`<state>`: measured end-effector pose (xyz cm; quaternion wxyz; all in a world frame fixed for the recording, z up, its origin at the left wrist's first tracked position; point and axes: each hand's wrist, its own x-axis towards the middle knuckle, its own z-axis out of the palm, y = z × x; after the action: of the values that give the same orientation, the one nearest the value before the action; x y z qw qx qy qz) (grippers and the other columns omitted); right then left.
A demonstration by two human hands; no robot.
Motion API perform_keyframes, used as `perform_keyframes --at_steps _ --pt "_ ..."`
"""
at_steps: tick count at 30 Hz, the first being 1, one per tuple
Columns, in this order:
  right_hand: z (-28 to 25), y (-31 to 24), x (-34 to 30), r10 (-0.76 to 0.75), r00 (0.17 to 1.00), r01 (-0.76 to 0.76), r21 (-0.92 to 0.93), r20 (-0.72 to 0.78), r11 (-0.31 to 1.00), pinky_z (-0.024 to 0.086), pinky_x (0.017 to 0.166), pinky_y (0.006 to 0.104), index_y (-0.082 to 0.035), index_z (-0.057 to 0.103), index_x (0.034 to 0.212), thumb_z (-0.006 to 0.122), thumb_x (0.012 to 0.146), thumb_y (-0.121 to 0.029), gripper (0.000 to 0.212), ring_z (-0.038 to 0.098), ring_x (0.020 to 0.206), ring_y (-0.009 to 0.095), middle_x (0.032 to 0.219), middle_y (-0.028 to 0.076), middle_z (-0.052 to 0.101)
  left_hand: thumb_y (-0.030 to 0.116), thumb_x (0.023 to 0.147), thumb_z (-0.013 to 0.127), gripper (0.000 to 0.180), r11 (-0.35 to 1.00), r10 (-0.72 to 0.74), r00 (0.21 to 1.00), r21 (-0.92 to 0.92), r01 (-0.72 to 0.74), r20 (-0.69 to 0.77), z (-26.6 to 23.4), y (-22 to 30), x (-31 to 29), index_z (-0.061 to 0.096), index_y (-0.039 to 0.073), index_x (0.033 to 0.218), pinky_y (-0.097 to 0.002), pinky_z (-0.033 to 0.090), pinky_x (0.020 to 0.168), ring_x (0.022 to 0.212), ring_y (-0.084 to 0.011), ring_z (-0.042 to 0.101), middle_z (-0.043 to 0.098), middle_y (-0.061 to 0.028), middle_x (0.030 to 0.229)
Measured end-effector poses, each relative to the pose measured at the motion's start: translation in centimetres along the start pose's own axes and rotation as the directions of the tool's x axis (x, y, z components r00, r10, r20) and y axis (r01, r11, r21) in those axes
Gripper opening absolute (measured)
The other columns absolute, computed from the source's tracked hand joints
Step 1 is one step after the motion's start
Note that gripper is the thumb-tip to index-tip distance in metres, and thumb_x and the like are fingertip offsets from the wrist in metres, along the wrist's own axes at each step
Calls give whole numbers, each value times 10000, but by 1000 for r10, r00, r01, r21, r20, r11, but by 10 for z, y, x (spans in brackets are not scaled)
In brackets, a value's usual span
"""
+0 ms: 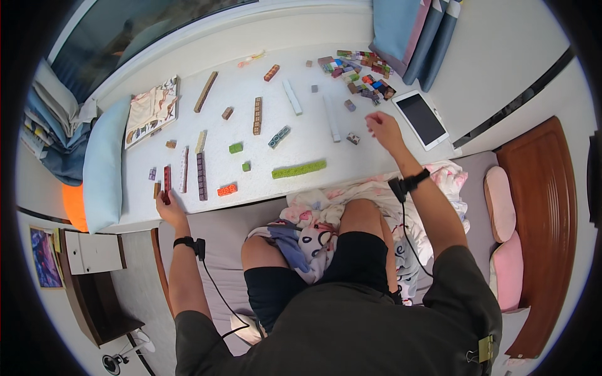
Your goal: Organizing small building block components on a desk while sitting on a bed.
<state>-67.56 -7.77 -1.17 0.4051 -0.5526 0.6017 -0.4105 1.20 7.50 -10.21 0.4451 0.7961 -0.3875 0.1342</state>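
Note:
My left hand (172,210) is at the front left of the white ledge, fingers closed at the near end of a red strip of cube blocks (167,178). A short brown block piece (157,190) lies right beside its fingertips. Close by are a dark purple strip (201,177), a white-and-brown strip (184,169) and a small lilac block piece (152,173). My right hand (384,130) hovers over the right part of the ledge, fingers loosely bent and apart, holding nothing. Nearest to it are a small mottled block (353,138) and a grey-purple block (350,105).
A pile of mixed blocks (364,78) lies at the back right, near a white tablet (421,120). Green (299,169), pale and brown strips are spread mid-ledge. A picture book (152,111) and a blue cushion (106,166) occupy the left. Cables hang from both wristbands.

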Motion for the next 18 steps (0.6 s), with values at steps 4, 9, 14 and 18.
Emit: perform_keyframes --at_steps 4,9,14,18 --pt "6 15 61 -292 955 246 -431 -44 868 565 770 403 -17 726 1066 725 942 -183 208 712 869 315 945 150 732 222 978 756 221 997 -18 999 80 15 35 0 7 -2 727 25 1075 -451 531 856 949 -331 667 720 -151 1008" --pt "41 19 85 -247 969 196 -652 14 732 534 961 468 -45 687 1156 773 914 -269 342 667 1117 356 1175 201 689 218 983 742 187 976 17 997 213 -34 81 -6 6 0 707 38 1020 -471 525 825 926 -342 658 710 -152 972" --pt "36 28 106 -181 980 189 -666 83 722 539 965 474 -55 692 1163 778 902 -312 377 664 1145 369 1174 173 703 231 1007 713 185 957 45 995 284 -67 84 -2 13 -1 701 49 1038 -473 528 827 937 -355 659 713 -147 977" --pt "26 24 97 -168 984 98 -577 -67 810 558 893 464 -39 720 1099 756 906 -277 308 699 1027 369 1078 163 734 223 1022 695 178 950 75 991 294 -105 114 -3 8 -1 703 48 1056 -470 531 843 958 -358 662 717 -143 985"
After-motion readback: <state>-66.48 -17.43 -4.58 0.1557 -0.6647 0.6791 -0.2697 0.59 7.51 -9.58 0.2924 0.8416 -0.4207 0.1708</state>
